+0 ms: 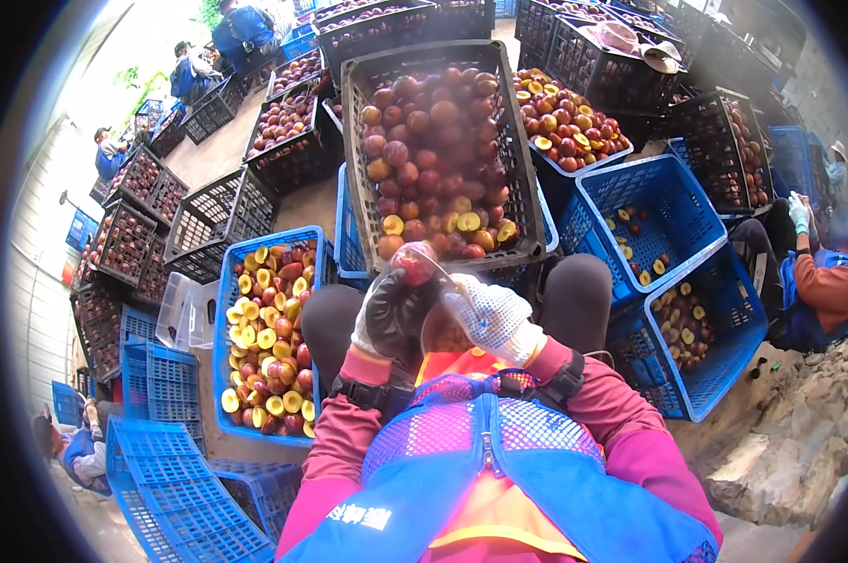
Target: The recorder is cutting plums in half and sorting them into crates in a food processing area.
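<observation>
In a black-and-white glove, my left hand (394, 314) grips a red plum (414, 265) at its fingertips. My right hand (491, 317), in a white dotted glove, is closed round a thin-bladed knife (440, 269), its handle hidden; the blade meets or nearly meets the plum. Both hands are just in front of the near rim of a black crate (351, 159) full of plums (424, 150), a few of them cut. Below the hands, between my knees, a round container (443, 333) shows only in part.
Left of my knee stands a blue crate (222, 319) of halved plums. To the right are two blue crates (647, 319) with some halves. More cut plums (574, 122) fill a crate behind. Empty blue crates (175, 497) lie lower left. Other people (823, 286) sit nearby.
</observation>
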`<state>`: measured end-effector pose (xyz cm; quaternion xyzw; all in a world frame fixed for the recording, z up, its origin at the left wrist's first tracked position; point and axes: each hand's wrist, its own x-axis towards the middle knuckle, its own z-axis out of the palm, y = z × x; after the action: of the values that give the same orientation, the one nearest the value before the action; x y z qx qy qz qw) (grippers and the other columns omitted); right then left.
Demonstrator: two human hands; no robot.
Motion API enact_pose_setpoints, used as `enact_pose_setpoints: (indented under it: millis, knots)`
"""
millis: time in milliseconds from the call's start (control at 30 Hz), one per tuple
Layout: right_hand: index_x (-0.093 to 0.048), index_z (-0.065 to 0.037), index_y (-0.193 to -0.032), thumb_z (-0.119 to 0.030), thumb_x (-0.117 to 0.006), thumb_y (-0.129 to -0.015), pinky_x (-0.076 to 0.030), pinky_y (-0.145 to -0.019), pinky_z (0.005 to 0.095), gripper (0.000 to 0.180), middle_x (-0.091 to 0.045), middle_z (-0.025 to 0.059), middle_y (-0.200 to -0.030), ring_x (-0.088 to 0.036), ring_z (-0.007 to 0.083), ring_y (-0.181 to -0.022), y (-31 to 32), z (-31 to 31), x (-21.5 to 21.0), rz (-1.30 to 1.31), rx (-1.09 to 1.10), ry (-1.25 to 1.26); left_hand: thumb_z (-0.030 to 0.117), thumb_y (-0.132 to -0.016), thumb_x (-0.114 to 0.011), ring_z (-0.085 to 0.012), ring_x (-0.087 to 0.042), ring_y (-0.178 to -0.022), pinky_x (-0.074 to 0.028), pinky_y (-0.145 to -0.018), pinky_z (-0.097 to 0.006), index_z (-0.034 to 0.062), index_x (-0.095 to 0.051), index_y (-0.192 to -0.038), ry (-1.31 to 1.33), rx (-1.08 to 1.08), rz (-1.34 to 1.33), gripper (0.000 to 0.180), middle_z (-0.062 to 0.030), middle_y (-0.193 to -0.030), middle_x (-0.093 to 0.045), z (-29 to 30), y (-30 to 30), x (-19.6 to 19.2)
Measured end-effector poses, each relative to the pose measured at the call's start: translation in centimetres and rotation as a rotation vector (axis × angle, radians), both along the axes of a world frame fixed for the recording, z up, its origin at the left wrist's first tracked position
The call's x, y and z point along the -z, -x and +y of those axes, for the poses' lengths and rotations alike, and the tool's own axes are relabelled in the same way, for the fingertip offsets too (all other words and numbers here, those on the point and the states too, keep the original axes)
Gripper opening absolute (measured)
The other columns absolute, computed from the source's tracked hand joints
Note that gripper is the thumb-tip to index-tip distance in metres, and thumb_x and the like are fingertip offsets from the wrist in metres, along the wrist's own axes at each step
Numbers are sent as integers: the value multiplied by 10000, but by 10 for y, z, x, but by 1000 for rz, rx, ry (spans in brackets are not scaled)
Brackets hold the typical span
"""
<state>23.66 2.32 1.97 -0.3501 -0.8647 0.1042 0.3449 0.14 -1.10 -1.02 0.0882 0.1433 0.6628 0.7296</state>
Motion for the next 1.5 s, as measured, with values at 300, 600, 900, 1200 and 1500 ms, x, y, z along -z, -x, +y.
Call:
enact_pose_setpoints:
  millis: [300, 600, 900, 1200, 1500]
  knots:
    - [-713, -152, -1168, -308, -688, -1083, -524, -484, 465, 180, -700, 81, -734, -674, 306, -530, -5, -4, 5, -83, -2, 11, 78, -1129, -611, -374, -609, -1453, -486, -1288, -565, -46, -490, -1593, 39, 32, -50, 496, -214, -1542, -609, -2, -6, 15]
    - [-693, -153, -1131, -282, -676, -1074, -525, -467, 463, 141, -680, 89, -723, -675, 317, -525, 10, -3, 23, -233, 22, 63, 135, -1062, -761, -256, -716, -1244, -602, -1098, -408, 42, -570, -1544, 26, -132, 478, 527, -114, -1403, -692, -14, -39, -19]
    - [-652, -119, -983, -306, -684, -1077, -539, -480, 512, 212, -668, 126, -639, -690, 366, -518, 22, -23, 27, -239, 67, 148, 433, -1083, -754, -171, -699, -1073, -596, -955, -359, 69, -666, -1415, 183, -123, 362, 501, -48, -1236, -717, 0, -22, 28]
    - [-675, -113, -1001, -297, -682, -1067, -575, -526, 514, 195, -706, 122, -692, -740, 368, -601, 25, -21, 29, -292, 30, 238, 573, -1073, -727, -184, -710, -1106, -582, -968, -349, 7, -652, -1434, 3, -537, 1629, 676, -93, -1275, -757, 13, -7, 55]
    - [-719, -115, -1199, -289, -659, -1049, -583, -535, 515, 237, -774, 125, -852, -746, 352, -638, 13, -11, 49, -354, -29, 114, 775, -1067, -535, -142, -468, -443, -372, -425, -300, 160, -641, -1004, 534, -16, 481, 628, 28, -630, -510, 3, -4, 22]
